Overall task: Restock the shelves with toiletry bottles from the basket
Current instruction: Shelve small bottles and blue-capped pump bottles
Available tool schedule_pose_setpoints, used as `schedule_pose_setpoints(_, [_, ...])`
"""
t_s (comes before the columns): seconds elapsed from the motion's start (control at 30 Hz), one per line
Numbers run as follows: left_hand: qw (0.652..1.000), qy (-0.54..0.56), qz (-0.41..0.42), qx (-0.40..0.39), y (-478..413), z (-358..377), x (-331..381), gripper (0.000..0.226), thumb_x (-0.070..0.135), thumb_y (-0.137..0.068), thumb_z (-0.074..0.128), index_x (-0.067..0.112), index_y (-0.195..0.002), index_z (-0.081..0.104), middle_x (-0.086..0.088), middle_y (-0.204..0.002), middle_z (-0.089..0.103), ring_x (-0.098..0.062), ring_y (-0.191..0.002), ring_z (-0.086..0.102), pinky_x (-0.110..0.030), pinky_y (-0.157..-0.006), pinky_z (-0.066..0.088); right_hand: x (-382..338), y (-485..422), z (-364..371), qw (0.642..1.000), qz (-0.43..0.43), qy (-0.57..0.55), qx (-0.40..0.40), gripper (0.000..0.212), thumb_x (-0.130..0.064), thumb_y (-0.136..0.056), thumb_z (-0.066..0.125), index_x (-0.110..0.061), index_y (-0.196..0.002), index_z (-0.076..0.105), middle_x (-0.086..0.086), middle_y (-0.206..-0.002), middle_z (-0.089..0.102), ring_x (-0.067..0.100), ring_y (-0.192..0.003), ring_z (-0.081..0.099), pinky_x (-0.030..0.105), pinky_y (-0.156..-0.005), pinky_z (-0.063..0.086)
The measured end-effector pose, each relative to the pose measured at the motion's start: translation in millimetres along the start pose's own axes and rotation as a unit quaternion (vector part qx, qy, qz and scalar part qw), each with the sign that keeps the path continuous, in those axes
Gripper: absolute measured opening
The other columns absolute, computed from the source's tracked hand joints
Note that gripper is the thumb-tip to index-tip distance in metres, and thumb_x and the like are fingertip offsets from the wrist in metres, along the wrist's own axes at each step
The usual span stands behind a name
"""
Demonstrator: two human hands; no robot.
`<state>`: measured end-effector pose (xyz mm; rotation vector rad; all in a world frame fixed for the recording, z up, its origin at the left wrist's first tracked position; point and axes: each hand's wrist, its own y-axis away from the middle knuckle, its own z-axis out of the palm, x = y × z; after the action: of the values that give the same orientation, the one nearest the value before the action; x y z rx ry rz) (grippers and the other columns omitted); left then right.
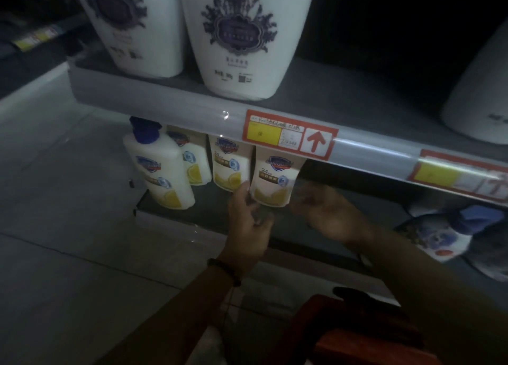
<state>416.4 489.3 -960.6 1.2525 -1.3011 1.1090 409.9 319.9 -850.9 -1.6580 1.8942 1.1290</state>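
Note:
Several white lemon-label soap bottles stand in a row on the dark lower shelf (203, 213). My left hand (247, 221) grips the lower left side of the rightmost bottle (275, 180), thumb on its edge and fingers under its base. My right hand (327, 213) is blurred, with its fingers spread just right of that bottle; I cannot tell whether they touch it. The red basket (365, 342) with a black handle sits at the bottom right, below my right forearm.
Two large white bottles with purple labels (244, 37) stand on the grey upper shelf (154, 98), whose edge carries red and yellow price tags (291, 135). A blue-capped pump bottle (158, 166) leans at the row's left end. A blue-and-white pack (439, 235) lies at the right.

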Motion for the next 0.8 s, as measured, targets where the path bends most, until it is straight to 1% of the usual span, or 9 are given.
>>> schedule_pose_setpoints(0.1, [0.999,-0.021,-0.018,-0.019,19.2,-16.1,8.3,0.077,-0.003,-0.094,0.071,0.048,-0.141,0.038,0.011,-0.151,0.043,-0.006,-0.130,0.058,-0.023,-0.100,0.057,1.1,20.2,-7.3,0.999,0.006,0.042,0.019,0.030,-0.050,-0.089,0.061,-0.026,-0.100,0.074,0.004,-0.108,0.075,0.025,-0.103,0.071,0.051,-0.096,0.057])
schedule_pose_setpoints(0.2, [0.997,-0.040,-0.050,-0.036,39.6,-35.5,13.9,0.065,-0.001,-0.098,0.068,0.029,-0.150,0.045,0.006,-0.149,0.049,0.016,-0.119,0.055,-0.004,-0.087,0.050,5.1,42.7,-12.7,0.998,0.013,0.061,0.012,0.019,-0.027,-0.106,0.057,-0.022,-0.097,0.074,0.005,-0.105,0.073,0.025,-0.098,0.070,0.051,-0.094,0.056])
schedule_pose_setpoints(0.27, [0.996,-0.046,-0.063,-0.035,52.7,-48.1,21.4,0.062,0.003,-0.098,0.069,0.030,-0.150,0.047,0.006,-0.147,0.054,0.010,-0.117,0.058,-0.009,-0.085,0.053,7.4,58.7,-16.6,0.997,0.023,0.061,0.033,0.019,-0.027,-0.107,0.056,-0.021,-0.104,0.073,0.003,-0.109,0.073,0.025,-0.103,0.069,0.045,-0.095,0.055])
schedule_pose_setpoints(0.37, [0.994,-0.049,-0.084,-0.043,67.7,-61.0,43.9,0.058,0.007,-0.099,0.070,0.039,-0.142,0.046,0.004,-0.146,0.054,-0.013,-0.118,0.064,-0.035,-0.092,0.060,5.1,82.9,-24.0,0.995,0.012,0.073,0.062,0.018,-0.031,-0.106,0.058,-0.023,-0.110,0.074,0.000,-0.114,0.074,0.024,-0.109,0.069,0.036,-0.095,0.053])
schedule_pose_setpoints(0.43, [0.991,-0.058,-0.100,-0.062,77.0,-65.8,62.4,0.055,0.015,-0.100,0.070,0.044,-0.141,0.046,0.005,-0.145,0.055,-0.020,-0.120,0.065,-0.048,-0.100,0.058,1.4,102.6,-30.6,0.994,0.004,0.067,0.081,0.016,-0.030,-0.106,0.058,-0.025,-0.107,0.074,0.000,-0.113,0.075,0.023,-0.108,0.069,0.036,-0.094,0.053])
schedule_pose_setpoints(0.5, [0.990,-0.064,-0.099,-0.080,90.5,-69.2,87.6,0.052,0.019,-0.102,0.068,0.042,-0.143,0.047,0.007,-0.142,0.058,-0.018,-0.117,0.068,-0.046,-0.099,0.059,-5.7,129.8,-39.6,0.992,-0.001,0.069,0.103,0.016,-0.028,-0.107,0.057,-0.027,-0.108,0.073,0.000,-0.113,0.074,0.023,-0.108,0.068,0.030,-0.088,0.048])
schedule_pose_setpoints(0.57, [0.988,-0.073,-0.098,-0.092,102.6,-72.9,109.7,0.051,0.017,-0.103,0.065,0.034,-0.147,0.048,0.008,-0.138,0.060,-0.011,-0.111,0.069,-0.036,-0.091,0.059,-8.5,153.3,-44.7,0.991,-0.005,0.060,0.119,0.020,-0.027,-0.107,0.057,-0.022,-0.117,0.074,0.000,-0.115,0.073,0.021,-0.109,0.066,0.026,-0.086,0.042])
schedule_pose_setpoints(0.7, [0.984,-0.097,-0.070,-0.129,124.4,-79.4,157.6,0.046,0.019,-0.106,0.060,0.032,-0.148,0.046,0.012,-0.136,0.061,-0.003,-0.100,0.072,-0.028,-0.080,0.057,-7.3,199.5,-52.9,0.985,-0.034,0.060,0.160,0.023,-0.024,-0.105,0.062,-0.020,-0.123,0.075,-0.004,-0.119,0.074,0.016,-0.109,0.066,0.026,-0.092,0.046])
schedule_pose_setpoints(0.8, [0.981,-0.094,-0.065,-0.154,137.0,-81.3,192.7,0.043,0.020,-0.109,0.057,0.033,-0.147,0.045,0.009,-0.136,0.062,-0.010,-0.101,0.076,-0.029,-0.081,0.061,-4.8,232.6,-57.3,0.980,-0.034,0.044,0.193,0.021,-0.024,-0.104,0.063,-0.022,-0.120,0.076,-0.012,-0.111,0.070,0.008,-0.104,0.062,0.008,-0.077,0.038])
